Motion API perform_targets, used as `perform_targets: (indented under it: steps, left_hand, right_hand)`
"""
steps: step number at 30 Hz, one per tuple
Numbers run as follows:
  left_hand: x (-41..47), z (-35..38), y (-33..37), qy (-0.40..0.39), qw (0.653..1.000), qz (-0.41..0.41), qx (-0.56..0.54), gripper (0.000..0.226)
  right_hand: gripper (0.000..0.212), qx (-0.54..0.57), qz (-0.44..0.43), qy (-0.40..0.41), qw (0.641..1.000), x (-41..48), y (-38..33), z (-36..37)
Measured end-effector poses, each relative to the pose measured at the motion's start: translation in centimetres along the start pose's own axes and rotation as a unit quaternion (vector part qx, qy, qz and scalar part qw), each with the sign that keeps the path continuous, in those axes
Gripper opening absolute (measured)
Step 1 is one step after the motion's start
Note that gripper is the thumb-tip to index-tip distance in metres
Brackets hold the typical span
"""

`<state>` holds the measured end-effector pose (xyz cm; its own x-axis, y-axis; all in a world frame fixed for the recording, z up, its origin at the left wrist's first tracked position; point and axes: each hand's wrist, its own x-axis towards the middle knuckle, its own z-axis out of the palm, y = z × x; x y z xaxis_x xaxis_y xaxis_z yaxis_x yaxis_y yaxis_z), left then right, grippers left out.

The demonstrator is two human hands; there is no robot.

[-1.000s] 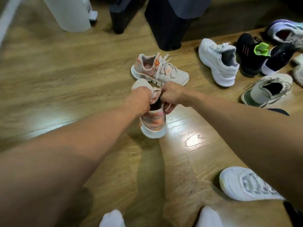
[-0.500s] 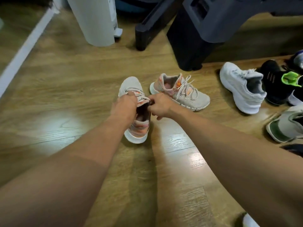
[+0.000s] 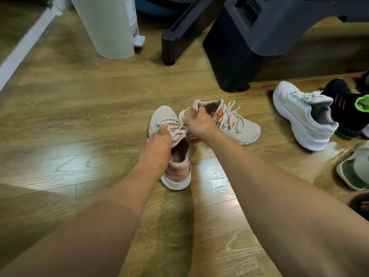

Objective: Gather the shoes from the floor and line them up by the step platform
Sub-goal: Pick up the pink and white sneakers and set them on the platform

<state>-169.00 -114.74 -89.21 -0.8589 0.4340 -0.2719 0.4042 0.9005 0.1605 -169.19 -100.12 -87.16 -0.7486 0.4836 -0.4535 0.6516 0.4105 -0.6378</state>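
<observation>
Two beige-and-pink sneakers lie on the wood floor in front of the dark step platform [image 3: 245, 56]. The near sneaker [image 3: 175, 166] points its toe away from me; my left hand [image 3: 157, 145] holds it at the laces and left side. The second sneaker [image 3: 241, 127] lies just right of it, toe to the right. My right hand [image 3: 197, 123] grips its heel collar, thumb over the rim. The two shoes touch near my hands.
To the right lie a white sneaker [image 3: 299, 118], a black shoe with a green tongue [image 3: 347, 108] and a grey-green shoe [image 3: 353, 172]. A white cylindrical appliance [image 3: 107, 27] and a black bar foot [image 3: 173, 47] stand behind. A white baseboard [image 3: 22, 54] runs at left.
The near sneaker has come down onto the floor beside its mate. My right hand left its laces and took hold of the second sneaker's heel. My view shifted forward and left.
</observation>
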Motion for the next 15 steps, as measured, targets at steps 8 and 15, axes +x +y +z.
perform_targets:
  steps: [8, 15]
  left_hand:
    - [-1.6, -0.8, -2.6, 0.049, 0.984, -0.006, -0.172, 0.075]
    - [-1.1, -3.1, -1.0, 0.104, 0.958, -0.067, -0.26, 0.046]
  right_hand:
    - [0.016, -0.12, -0.033, -0.096, 0.987, -4.7, 4.5, -5.9]
    - [0.029, 0.228, 0.004, -0.008, 0.974, -7.9, 5.1, -10.3]
